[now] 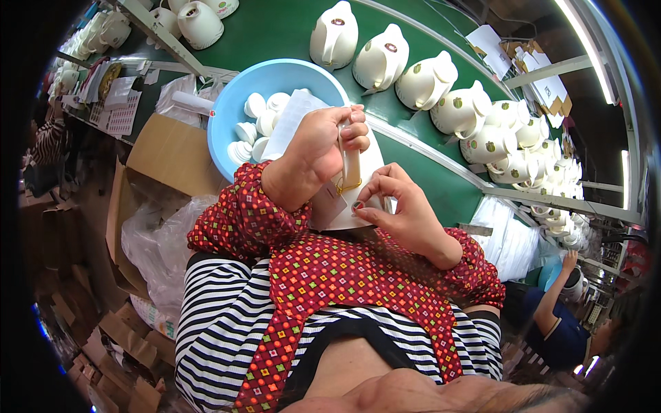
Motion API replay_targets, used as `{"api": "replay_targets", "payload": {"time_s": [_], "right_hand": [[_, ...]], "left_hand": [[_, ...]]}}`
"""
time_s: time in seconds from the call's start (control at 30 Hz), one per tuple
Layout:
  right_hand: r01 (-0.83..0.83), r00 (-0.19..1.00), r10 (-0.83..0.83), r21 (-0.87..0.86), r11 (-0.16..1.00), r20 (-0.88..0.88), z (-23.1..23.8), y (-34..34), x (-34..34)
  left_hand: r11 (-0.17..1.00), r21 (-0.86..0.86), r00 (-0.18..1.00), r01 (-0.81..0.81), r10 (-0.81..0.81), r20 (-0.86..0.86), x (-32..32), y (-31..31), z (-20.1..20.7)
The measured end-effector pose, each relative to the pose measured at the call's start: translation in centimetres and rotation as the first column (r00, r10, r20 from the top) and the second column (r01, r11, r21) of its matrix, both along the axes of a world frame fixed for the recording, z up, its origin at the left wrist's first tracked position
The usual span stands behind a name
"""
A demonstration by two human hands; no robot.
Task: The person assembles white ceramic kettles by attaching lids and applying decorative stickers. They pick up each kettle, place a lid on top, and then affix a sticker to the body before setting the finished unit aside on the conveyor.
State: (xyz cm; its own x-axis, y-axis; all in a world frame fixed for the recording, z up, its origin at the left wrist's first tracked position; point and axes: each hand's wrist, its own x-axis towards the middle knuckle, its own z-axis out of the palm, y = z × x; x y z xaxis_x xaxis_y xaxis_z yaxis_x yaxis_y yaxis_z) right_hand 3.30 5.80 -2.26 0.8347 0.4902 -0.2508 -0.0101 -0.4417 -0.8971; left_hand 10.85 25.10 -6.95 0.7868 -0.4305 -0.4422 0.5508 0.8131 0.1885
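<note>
My left hand [320, 148] is closed round the handle of a white jug [372, 153], which rests against my lap. A tag [329, 206] on a gold-coloured tie hangs from the handle. Close by, my right hand [406, 210] pinches a small round dark sticker [357, 205] between thumb and forefinger, near the jug's side. A white paper sheet [292, 120] shows behind my left hand, in front of a blue basin [219, 141]. Several white round lids [255, 105] lie in that basin. My left hand hides part of the jug.
Across the green conveyor [385, 131] stand several white jugs [382, 58] in a row, crowding together to the right. At left is an open carton [165, 155] with clear plastic bags [165, 237]. Another person [564, 330] works at the lower right, beside white plastic bags [506, 230].
</note>
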Motion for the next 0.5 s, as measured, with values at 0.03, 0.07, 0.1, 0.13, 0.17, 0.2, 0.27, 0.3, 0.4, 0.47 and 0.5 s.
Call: {"api": "replay_targets", "payload": {"time_s": [0.03, 0.07, 0.1, 0.13, 0.17, 0.2, 0.27, 0.3, 0.4, 0.47, 0.5], "right_hand": [[0.001, 1.000, -0.001, 0.004, 1.000, 0.025, -0.1, 0.2, -0.1], [0.001, 0.999, -0.002, 0.008, 1.000, 0.050, -0.2, 0.4, -0.2], [0.004, 0.998, -0.004, -0.006, 1.000, 0.063, -0.2, 0.7, -0.2], [0.007, 0.997, -0.005, -0.020, 1.000, 0.077, -0.2, 0.9, -0.3], [0.010, 0.996, -0.007, -0.034, 0.999, 0.090, -0.3, 1.0, -0.2], [-0.002, 0.993, 0.008, -0.051, 0.999, 0.121, -0.4, 1.1, -0.3], [-0.023, 0.983, 0.038, -0.085, 0.996, 0.182, -1.0, 1.3, -0.3], [0.022, 0.981, -0.005, -0.086, 0.996, 0.195, -1.1, 1.5, -0.3], [0.135, 0.958, -0.086, -0.165, 0.977, 0.274, -2.3, 1.8, 0.5], [0.220, 0.881, -0.131, -0.150, 0.964, 0.454, -3.9, 2.0, 1.2], [0.256, 0.825, -0.145, -0.131, 0.958, 0.547, -4.4, 2.2, 2.0]], "left_hand": [[1.000, -0.003, 1.000, -0.006, 0.006, 0.000, 0.0, 0.1, 0.1], [1.000, -0.007, 1.000, -0.011, 0.011, 0.000, 0.0, 0.3, 0.3], [1.000, -0.009, 1.000, -0.018, 0.018, -0.001, -0.1, 0.3, 0.3], [1.000, -0.007, 1.000, -0.022, 0.022, 0.000, -0.1, 0.4, 0.3], [1.000, -0.004, 1.000, -0.026, 0.026, 0.001, -0.1, 0.4, 0.1], [1.000, -0.002, 1.000, -0.029, 0.029, 0.001, -0.1, 0.4, 0.1], [0.999, 0.021, 0.999, -0.046, 0.046, 0.002, -0.3, 0.5, 0.4], [0.998, 0.032, 0.999, -0.050, 0.050, 0.002, -0.3, 0.5, 0.5], [0.994, 0.093, 0.998, -0.051, 0.049, 0.027, -0.5, 0.5, 1.1], [0.994, 0.096, 0.999, -0.047, 0.045, 0.029, -0.5, 0.5, 1.4], [0.994, 0.099, 0.998, -0.054, 0.050, 0.041, -0.1, 0.6, 1.7]]}}
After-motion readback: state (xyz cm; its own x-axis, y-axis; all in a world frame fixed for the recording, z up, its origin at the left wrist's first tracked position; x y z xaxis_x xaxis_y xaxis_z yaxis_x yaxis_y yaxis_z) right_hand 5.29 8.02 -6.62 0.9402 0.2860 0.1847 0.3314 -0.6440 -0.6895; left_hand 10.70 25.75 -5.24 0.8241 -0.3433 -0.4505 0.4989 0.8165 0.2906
